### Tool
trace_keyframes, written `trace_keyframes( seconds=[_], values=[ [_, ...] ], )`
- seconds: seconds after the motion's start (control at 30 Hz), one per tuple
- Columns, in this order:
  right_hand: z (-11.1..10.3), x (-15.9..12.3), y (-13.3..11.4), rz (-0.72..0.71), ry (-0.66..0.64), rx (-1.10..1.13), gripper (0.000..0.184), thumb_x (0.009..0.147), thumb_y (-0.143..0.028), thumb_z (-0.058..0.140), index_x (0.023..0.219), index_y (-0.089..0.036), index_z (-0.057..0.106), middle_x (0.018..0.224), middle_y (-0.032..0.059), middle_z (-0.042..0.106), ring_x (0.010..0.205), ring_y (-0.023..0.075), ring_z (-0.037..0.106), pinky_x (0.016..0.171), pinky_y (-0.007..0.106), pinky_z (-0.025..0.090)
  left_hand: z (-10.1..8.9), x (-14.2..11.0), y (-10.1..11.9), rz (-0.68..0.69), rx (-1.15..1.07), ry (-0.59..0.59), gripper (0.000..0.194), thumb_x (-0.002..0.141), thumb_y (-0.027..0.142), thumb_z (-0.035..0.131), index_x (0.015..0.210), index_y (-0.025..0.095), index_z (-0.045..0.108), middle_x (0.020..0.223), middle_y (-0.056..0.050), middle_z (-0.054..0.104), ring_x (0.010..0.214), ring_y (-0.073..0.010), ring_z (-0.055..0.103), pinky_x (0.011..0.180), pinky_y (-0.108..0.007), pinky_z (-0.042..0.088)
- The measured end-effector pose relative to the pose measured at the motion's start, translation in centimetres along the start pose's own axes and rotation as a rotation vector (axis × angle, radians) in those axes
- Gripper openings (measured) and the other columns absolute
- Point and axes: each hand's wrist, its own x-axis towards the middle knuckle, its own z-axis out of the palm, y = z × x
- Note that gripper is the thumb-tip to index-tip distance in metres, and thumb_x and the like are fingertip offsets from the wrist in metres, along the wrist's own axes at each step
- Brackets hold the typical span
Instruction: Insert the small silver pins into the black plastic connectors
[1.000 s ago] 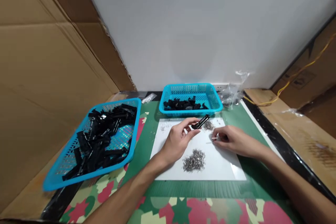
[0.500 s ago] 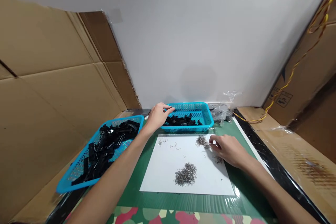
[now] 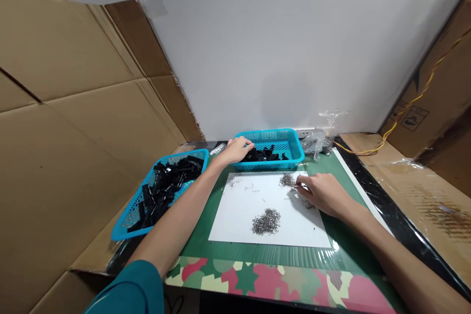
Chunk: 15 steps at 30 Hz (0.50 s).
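Note:
My left hand [image 3: 237,150] is over the left end of the back blue basket [image 3: 298,149], its fingers bent and close together at the small black plastic parts [image 3: 265,153] inside. Whatever the fingertips may hold is hidden. Above the white sheet [image 3: 231,225], my right hand [image 3: 324,192] pinches thin metal tweezers [image 3: 300,186]. Their tip points left, at the edge of a small pile of tiny metal pieces [image 3: 286,180]. A larger pile of the same bits [image 3: 266,222] lies nearer to me on the sheet.
A second blue basket [image 3: 121,228] full of longer black plastic parts [image 3: 165,189] stands at the left. Clear plastic bags [image 3: 316,142] lie beside the back basket. Cardboard walls [image 3: 73,147] flank the green tabletop [image 3: 198,235]. A yellow cable [image 3: 390,132] hangs at the right.
My left hand has lowered from above the back basket's rim to the black parts. My right hand keeps the tweezers by the small pile. The whole view has shifted slightly.

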Motion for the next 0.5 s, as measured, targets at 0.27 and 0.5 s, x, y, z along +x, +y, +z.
trace_keyframes(
  seconds=[0.27, 0.5],
  values=[
    [1.3, 0.0, -1.3, -0.032, -0.055, 0.092, 0.029, 0.105, -0.032, 0.044, 0.105, -0.022, 0.072, 0.091, 0.0106, 0.080, 0.073, 0.0240, 0.070, 0.060, 0.032, 0.020, -2.4, -2.1, -0.1, 0.030, -0.049, 0.065, 0.038, 0.103, 0.042, 0.047, 0.114, 0.020, 0.076, 0.126, -0.010, 0.073, 0.120, -0.0290, 0.064, 0.113, -0.045, 0.042],
    [1.8, -0.5, -0.1, 0.022, 0.047, -0.002, 0.042, 0.099, -0.016, 0.035, 0.136, -0.017, 0.055, 0.075, 0.0102, 0.072, 0.060, 0.0242, 0.058, 0.061, 0.034, 0.020, -7.1, -11.3, 4.7, 0.263, -0.370, 0.916, 0.023, 0.107, 0.027, 0.050, 0.114, 0.020, 0.071, 0.107, -0.004, 0.068, 0.095, -0.0157, 0.067, 0.088, -0.030, 0.056]
  ],
)
